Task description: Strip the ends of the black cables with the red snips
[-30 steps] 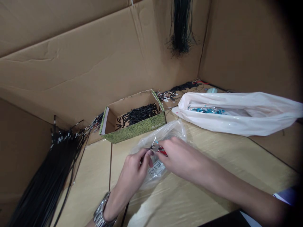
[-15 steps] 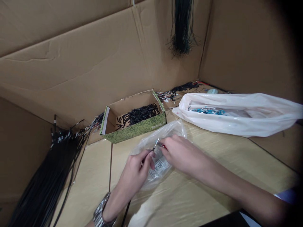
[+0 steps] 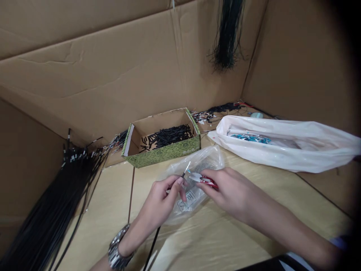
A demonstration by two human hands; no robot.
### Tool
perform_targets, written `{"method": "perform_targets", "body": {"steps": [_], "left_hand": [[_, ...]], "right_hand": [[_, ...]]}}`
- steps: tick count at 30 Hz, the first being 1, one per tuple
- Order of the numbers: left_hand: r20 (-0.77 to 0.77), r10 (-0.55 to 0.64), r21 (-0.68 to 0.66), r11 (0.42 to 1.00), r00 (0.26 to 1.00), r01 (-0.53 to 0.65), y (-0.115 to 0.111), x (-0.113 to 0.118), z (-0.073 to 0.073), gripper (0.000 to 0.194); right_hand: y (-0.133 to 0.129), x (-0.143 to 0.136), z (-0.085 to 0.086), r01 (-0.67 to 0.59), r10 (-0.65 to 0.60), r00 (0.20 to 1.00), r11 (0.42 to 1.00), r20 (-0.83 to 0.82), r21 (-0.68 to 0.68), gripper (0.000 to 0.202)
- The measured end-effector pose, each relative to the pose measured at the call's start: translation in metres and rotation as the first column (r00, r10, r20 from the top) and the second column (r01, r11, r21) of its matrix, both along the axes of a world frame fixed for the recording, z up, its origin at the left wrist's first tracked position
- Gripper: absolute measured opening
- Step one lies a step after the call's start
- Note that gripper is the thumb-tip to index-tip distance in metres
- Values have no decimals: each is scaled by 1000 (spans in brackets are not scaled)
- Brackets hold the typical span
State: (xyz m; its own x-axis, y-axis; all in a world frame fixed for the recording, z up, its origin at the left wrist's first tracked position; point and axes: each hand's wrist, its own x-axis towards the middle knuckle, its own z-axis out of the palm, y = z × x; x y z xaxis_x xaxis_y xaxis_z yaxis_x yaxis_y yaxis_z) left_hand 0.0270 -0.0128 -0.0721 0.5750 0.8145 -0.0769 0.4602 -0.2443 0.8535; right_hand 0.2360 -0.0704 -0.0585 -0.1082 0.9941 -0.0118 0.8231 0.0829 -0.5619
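Pinched between the thumb and fingers of my left hand is a black cable, its pale stripped end pointing up and right. The cable's lower part hangs below my wrist. My right hand is wrapped round small red-handled snips, whose silvery blades point left, just right of the cable end. A tiny light-blue bit shows between the blades and the cable end. Both hands are over a clear plastic bag with printed letters.
A green patterned box holds short black tubes. To its right lies a white bag with blue and clear pieces. Many black cables lie at the left. Dark thin wires hang before the cardboard wall.
My right hand has moved right, away from the cable end, and the snips' blades now show clearly. The whole view has shifted slightly. My left hand still holds the cable.
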Motion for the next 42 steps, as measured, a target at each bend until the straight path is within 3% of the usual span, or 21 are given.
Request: {"method": "perform_targets", "body": {"steps": [4,11,21,29,34,38,42], "left_hand": [[-76,-5,149,989,997,16,-1,-1,2,43],[-85,-23,192,981,996,39,1,-2,1,40],[-110,-43,160,985,993,60,0,-1,1,43],[-73,-17,47,999,997,21,3,-3,-2,41],[-19,-12,-23,1000,1000,11,8,-5,3,36],[-26,-21,47,999,999,23,10,-5,3,32],[-46,-26,109,994,999,31,11,-3,3,31]], "right_hand": [[5,-7,3,-3,3,999,1000,-47,1,19],[9,-11,6,18,-18,999,1000,-39,5,19],[17,-12,6,0,1,999,1000,-40,9,19],[21,-15,-4,-16,22,996,997,-81,72,27],[14,6,-9,66,-69,996,996,48,65,19],[-10,36,-15,139,-159,984,968,80,208,18],[-35,67,-37,177,-202,974,960,100,215,20]]}}
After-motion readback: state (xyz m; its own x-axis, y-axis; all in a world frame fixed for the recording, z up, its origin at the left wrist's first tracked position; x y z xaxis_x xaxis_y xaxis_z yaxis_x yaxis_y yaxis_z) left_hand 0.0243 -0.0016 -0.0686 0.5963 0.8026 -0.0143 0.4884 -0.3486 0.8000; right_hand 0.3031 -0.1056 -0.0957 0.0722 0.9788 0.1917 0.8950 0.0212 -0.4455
